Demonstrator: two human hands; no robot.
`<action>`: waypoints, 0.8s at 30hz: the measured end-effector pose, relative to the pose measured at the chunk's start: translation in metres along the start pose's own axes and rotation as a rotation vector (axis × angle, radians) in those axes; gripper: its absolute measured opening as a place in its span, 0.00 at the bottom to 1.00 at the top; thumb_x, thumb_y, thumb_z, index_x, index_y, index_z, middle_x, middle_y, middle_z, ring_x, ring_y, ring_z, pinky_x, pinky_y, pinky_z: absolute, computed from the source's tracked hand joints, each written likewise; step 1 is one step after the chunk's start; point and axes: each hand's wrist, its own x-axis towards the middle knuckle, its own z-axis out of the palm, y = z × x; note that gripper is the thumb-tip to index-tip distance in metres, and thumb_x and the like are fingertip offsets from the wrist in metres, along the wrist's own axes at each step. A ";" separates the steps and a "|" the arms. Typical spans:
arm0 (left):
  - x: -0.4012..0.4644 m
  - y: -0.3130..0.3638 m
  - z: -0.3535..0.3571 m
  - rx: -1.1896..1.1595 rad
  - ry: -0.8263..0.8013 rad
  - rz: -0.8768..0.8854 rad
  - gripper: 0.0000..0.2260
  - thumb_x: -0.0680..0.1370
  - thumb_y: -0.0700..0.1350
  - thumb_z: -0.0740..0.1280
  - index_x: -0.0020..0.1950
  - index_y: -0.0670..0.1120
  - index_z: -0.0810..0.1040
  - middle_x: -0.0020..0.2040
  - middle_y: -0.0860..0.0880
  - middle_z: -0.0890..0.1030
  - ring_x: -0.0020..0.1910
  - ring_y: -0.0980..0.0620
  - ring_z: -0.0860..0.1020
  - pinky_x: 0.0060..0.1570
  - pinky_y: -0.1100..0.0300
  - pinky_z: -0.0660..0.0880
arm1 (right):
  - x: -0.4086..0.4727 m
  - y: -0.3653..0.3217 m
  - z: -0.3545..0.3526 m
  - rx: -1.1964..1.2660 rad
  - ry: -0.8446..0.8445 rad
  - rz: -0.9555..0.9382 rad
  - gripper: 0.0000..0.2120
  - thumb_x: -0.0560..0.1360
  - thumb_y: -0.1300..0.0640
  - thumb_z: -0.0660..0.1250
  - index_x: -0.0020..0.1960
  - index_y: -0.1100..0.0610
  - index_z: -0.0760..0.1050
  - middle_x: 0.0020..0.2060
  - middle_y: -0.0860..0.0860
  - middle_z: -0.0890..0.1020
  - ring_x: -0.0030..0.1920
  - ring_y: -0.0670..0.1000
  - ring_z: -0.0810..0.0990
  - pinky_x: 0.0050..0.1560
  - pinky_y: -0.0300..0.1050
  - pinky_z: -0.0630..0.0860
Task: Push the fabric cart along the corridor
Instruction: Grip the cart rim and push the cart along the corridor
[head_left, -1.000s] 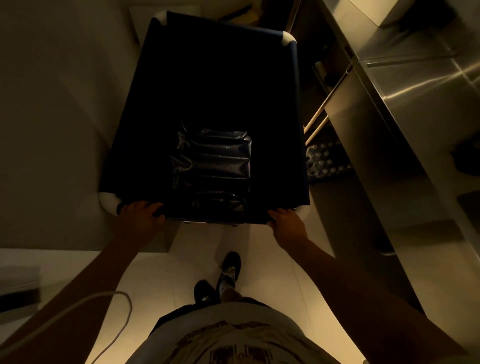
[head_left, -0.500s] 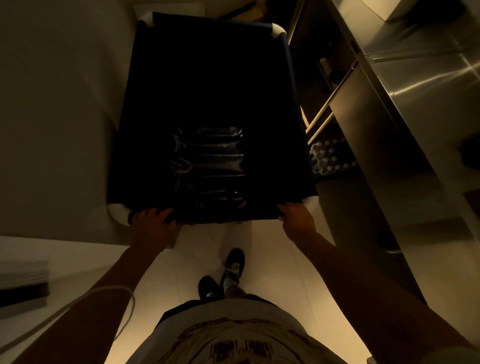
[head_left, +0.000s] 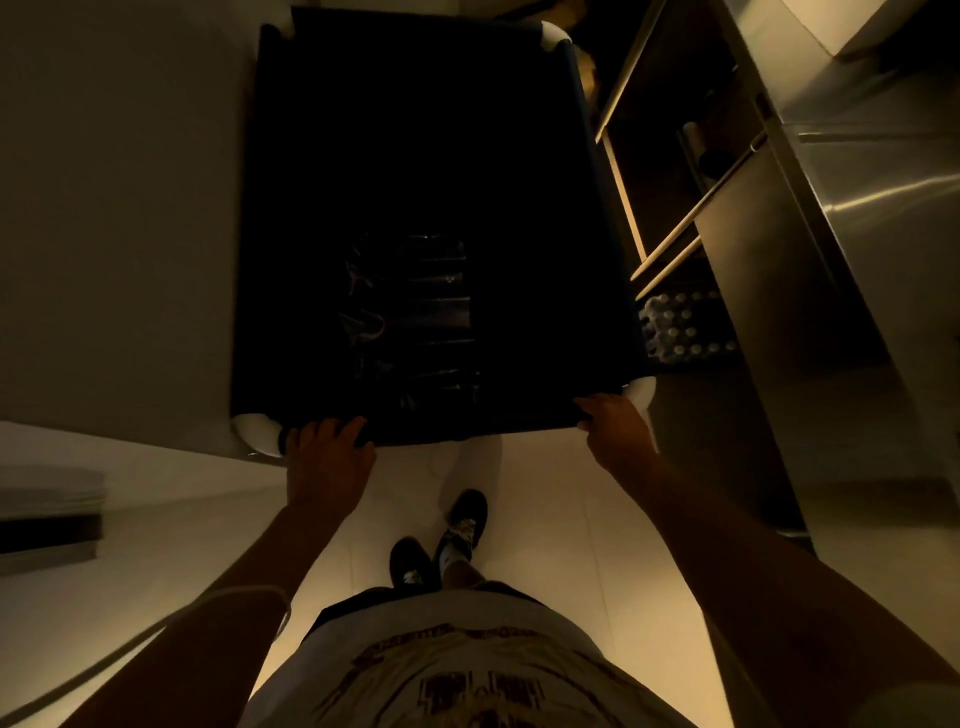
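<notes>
The fabric cart (head_left: 597, 218) is a deep bin of dark blue cloth with white rounded corners, standing in front of me in dim light. Dark shiny plastic bags (head_left: 415, 322) lie at its bottom. My left hand (head_left: 327, 452) is curled over the near rim beside the left white corner. Over the same rim, next to the right white corner, my right hand (head_left: 613, 421) has its grip. Both arms reach forward and my feet are just behind the cart.
A pale wall (head_left: 119, 218) runs close along the cart's left side. On the right stand a stainless steel counter (head_left: 857, 208) and open shelving (head_left: 670, 171) with a pack of bottles (head_left: 680, 327) on the floor. Light floor tiles (head_left: 545, 519) lie beneath me.
The cart has rolled forward along the passage and the scene is darker. Both hands keep their grip on the near rim and have shifted to the right in view. My feet stepped forward.
</notes>
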 end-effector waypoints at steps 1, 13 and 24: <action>-0.003 0.002 0.001 -0.001 0.000 -0.008 0.23 0.78 0.57 0.59 0.68 0.48 0.78 0.60 0.39 0.81 0.62 0.35 0.76 0.68 0.36 0.66 | 0.002 0.002 -0.001 -0.001 0.001 -0.007 0.21 0.79 0.62 0.67 0.72 0.55 0.75 0.67 0.55 0.79 0.70 0.57 0.74 0.70 0.52 0.71; -0.009 0.017 0.000 0.015 0.007 -0.055 0.21 0.78 0.54 0.67 0.69 0.50 0.76 0.61 0.40 0.81 0.64 0.35 0.75 0.69 0.37 0.65 | 0.011 0.012 -0.008 -0.036 0.004 -0.064 0.20 0.79 0.61 0.68 0.70 0.52 0.76 0.66 0.53 0.79 0.68 0.57 0.76 0.67 0.51 0.75; -0.005 0.020 0.005 -0.007 0.072 -0.074 0.23 0.78 0.58 0.58 0.67 0.49 0.77 0.60 0.41 0.80 0.63 0.36 0.74 0.70 0.36 0.63 | 0.013 0.018 0.002 0.029 0.056 -0.080 0.21 0.79 0.63 0.67 0.71 0.54 0.75 0.68 0.53 0.78 0.71 0.57 0.72 0.72 0.52 0.70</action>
